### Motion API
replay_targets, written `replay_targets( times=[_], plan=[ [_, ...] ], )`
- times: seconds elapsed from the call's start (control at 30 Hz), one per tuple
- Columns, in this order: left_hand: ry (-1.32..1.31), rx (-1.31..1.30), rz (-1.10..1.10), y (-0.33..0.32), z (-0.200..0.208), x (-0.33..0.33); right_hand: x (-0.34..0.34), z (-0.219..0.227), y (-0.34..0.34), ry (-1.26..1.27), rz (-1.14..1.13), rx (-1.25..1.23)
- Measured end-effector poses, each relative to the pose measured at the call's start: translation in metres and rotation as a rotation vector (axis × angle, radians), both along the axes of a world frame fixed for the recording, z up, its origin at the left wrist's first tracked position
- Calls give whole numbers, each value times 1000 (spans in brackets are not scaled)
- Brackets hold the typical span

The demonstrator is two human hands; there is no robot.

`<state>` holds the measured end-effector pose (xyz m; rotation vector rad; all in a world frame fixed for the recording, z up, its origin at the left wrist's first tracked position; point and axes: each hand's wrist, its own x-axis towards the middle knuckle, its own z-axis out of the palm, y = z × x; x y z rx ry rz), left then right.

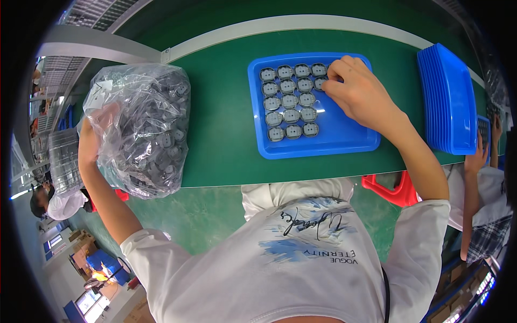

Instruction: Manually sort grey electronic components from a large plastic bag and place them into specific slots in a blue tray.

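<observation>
My right hand (353,89) is over the blue tray (344,142), fingertips pinched on a small grey plastic part (319,83) at the end of the second row from the back. Several like parts, such as this grey part (291,115), stand in neat rows and columns on the tray's left half. At the left, my left hand (99,129) is at the side of a clear plastic bag (180,124) full of loose grey parts (153,151). Wrinkled, shiny plastic covers its fingers, so their pose is hard to see.
A stack of blue trays (447,102) stands on the green table (218,118) at the right. Another person's hand (476,156) is beyond it. Red stools (396,188) show under the table's near edge. A pale frame post (97,46) rises at the far left.
</observation>
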<state>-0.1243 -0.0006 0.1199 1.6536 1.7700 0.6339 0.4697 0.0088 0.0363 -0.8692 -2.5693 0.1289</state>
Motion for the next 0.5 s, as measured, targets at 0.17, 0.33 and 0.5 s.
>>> replay_targets(
  times=[0.17,0.33,0.5],
  plan=[
    [62,138,100,2,16,24,-2,17,4,29,4,-47],
    [142,-202,-29,-44,23,2,-35,69,-19,362,183,-342],
    [-16,-22,-341,-16,19,77,-19,126,-38,798,638,-493]
  ],
)
